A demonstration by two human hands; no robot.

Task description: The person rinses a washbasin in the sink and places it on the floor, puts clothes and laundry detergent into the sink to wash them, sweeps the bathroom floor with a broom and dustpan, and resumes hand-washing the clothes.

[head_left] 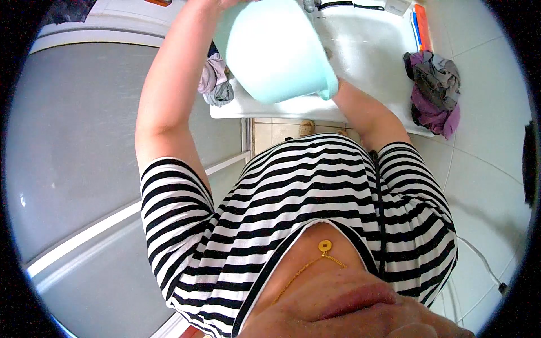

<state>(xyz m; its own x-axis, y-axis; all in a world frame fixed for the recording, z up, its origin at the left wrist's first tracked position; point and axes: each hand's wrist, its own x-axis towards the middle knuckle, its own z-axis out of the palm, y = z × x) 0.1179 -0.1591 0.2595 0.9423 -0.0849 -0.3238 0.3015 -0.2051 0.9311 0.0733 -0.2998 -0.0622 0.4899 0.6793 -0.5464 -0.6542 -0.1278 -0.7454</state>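
Note:
A pale mint-green plastic basin (276, 50) is tilted in the air over the white sink (366, 53), its outside towards me. My left hand (230, 3) holds it at the top edge of the view, where only part of the hand shows. Behind the basin's lower right rim my right forearm (366, 110) disappears, so the fingers of my right hand are hidden. Crumpled mauve and grey cloth (215, 81) lies on the sink's left edge.
Purple and grey clothes (435, 90) hang over the sink's right edge, beside an orange and blue packet (420, 28). At the back lies a black-handled tool (349, 5). A framed grey glass panel (96, 124) stands on the left, white tiles (479, 112) on the right.

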